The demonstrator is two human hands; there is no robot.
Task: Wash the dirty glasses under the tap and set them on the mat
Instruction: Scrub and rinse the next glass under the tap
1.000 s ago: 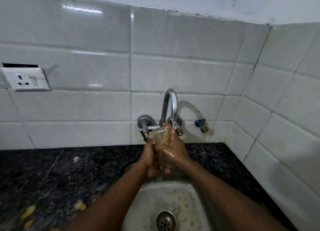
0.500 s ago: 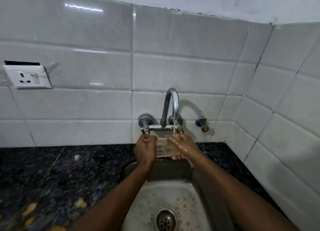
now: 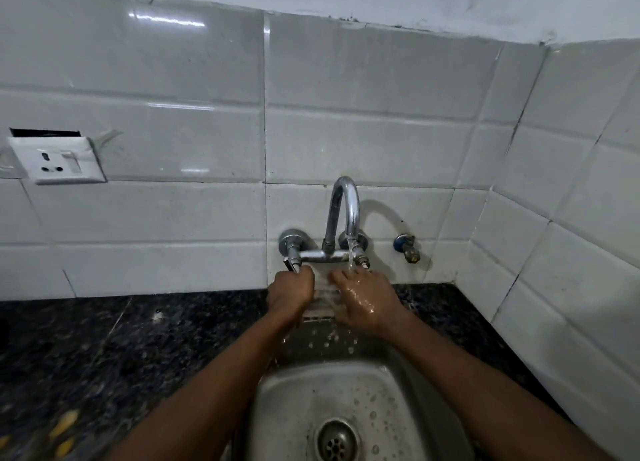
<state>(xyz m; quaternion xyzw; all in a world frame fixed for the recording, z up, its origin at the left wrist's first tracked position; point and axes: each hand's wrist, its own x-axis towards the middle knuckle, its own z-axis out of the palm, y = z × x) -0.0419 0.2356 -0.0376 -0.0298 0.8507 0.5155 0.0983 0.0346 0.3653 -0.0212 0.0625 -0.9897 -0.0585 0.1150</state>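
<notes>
I hold the clear drinking glass [image 3: 322,299] on its side above the dull steel sink [image 3: 346,384], at 12 o'clock from the round metal drain [image 3: 336,441]. My left hand [image 3: 291,296] curls round its end at 9 o'clock. My wet right hand [image 3: 369,303] wraps the end at 3 o'clock, where water from the curved chrome wall tap [image 3: 348,201] falls on my fingers [image 3: 341,280].

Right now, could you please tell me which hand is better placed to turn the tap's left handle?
Left, likely: the left hand is right at the left handle, while the right hand holds the glass under the stream.
</notes>
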